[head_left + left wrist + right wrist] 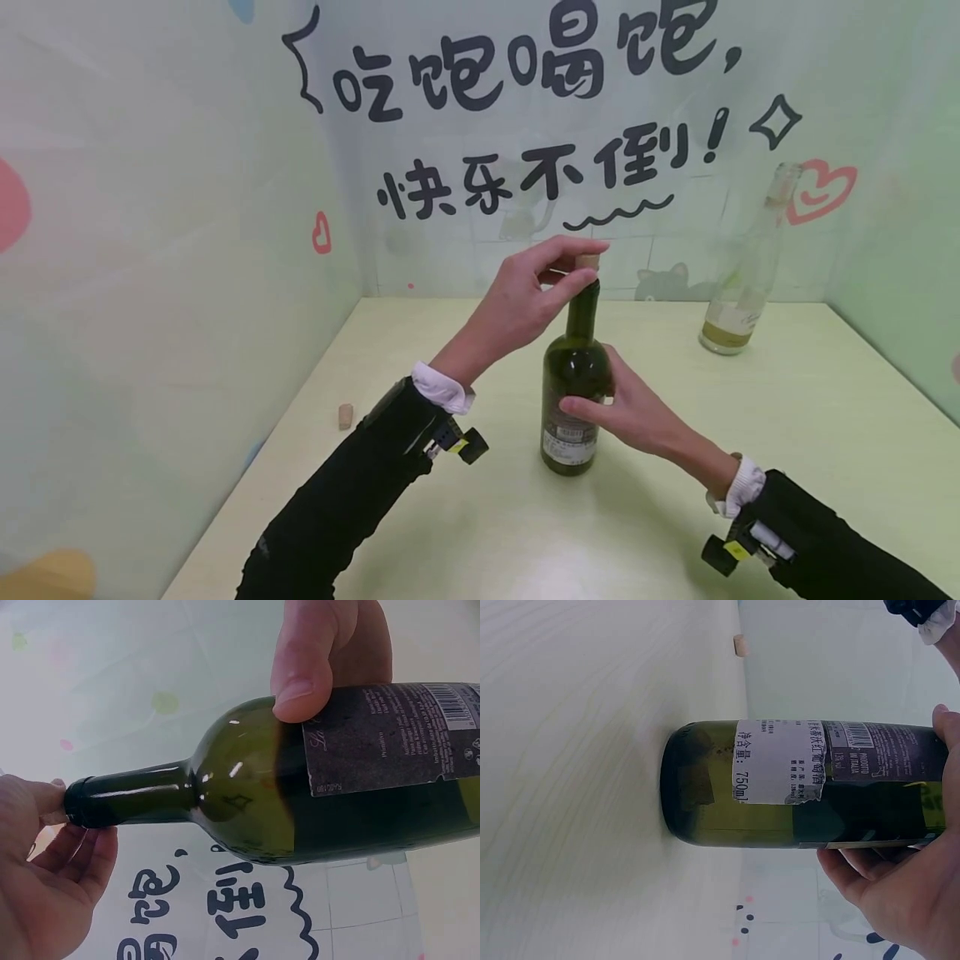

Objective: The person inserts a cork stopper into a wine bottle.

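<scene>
At a pale wooden table (465, 533), a person in black sleeves with white cuffs steadied a dark green wine bottle (576, 371) that stood upright near the middle of the surface. The right hand (641, 412) held the bottle round its body, thumb on the side facing the wearer, while the left hand (525, 292) pinched a cork (587, 262) at the bottle's mouth, between thumb and fingers. Liquid filled the bottle to about its shoulder, and a white label (780, 761) on the lower body read 750ml. A second cork (345, 417) stood apart near the table's left edge. Toward the back right stood a clear glass bottle (738, 292), before a backdrop (457, 250) printed with bold Chinese lettering and red hearts.
</scene>
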The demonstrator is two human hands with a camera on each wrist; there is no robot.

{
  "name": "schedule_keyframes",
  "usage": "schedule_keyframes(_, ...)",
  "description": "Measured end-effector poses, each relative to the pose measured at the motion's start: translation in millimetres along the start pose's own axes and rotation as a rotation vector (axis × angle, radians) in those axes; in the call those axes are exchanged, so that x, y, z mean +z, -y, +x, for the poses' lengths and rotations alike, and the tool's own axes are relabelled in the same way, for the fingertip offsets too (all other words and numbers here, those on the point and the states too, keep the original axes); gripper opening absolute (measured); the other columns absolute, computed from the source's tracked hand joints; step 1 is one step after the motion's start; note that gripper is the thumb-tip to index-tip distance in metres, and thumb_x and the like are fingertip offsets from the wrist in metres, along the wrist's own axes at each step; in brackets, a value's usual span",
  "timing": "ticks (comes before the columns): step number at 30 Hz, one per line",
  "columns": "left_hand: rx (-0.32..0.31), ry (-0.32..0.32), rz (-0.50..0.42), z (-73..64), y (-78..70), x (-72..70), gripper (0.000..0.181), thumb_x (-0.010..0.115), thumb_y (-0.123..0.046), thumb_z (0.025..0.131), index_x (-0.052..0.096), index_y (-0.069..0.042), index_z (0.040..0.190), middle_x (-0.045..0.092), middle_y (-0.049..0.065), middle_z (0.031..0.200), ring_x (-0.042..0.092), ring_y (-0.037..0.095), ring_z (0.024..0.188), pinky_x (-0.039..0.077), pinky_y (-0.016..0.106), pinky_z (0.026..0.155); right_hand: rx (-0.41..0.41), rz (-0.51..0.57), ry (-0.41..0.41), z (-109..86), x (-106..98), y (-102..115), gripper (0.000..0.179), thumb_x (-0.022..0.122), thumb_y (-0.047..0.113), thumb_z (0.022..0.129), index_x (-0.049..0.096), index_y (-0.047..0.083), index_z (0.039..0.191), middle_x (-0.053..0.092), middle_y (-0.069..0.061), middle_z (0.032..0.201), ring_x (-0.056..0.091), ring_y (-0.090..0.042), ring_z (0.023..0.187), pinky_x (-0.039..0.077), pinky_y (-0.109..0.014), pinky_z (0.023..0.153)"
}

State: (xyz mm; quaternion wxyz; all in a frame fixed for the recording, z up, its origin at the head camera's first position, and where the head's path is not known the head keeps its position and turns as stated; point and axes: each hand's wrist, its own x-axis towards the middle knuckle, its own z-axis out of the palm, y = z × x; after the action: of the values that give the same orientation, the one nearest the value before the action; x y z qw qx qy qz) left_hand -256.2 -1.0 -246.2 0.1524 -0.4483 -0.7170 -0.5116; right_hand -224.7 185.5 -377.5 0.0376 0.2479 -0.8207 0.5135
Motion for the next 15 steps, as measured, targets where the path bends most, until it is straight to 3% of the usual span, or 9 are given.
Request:
schedule_keyframes(8,-0.001,-0.008,0.002,-0.3,-2.7,-3.4,0.034,0.063,-0.016,0.092,0.064,-0.008,0.125,0.064,0.0,0.099,0.063,0.008,0.09,0.049,0.023,0.085,-0.001,-0.001,0.001,1.2,0.8,-0.5,0.072,0.07,0.036,0.085,0.032,0.019,0.144,0.045,-0.004,0.135,0.053,-0.027,0.116,0.04,-0.056,0.094)
schedule_keyframes(15,0.004,-0.004,-0.014,2.1,-5.8,-2.9,0.033,0.065,-0.013,0.091,0.066,-0.005,0.123,0.066,0.0,0.111,0.065,0.008,0.092,0.05,0.023,0.085,-0.001,0.002,-0.01,0.0,0.9,-0.1,0.073,0.071,0.037,0.085,0.032,0.021,0.144,0.047,-0.003,0.134,0.053,-0.026,0.115,0.04,-0.055,0.094)
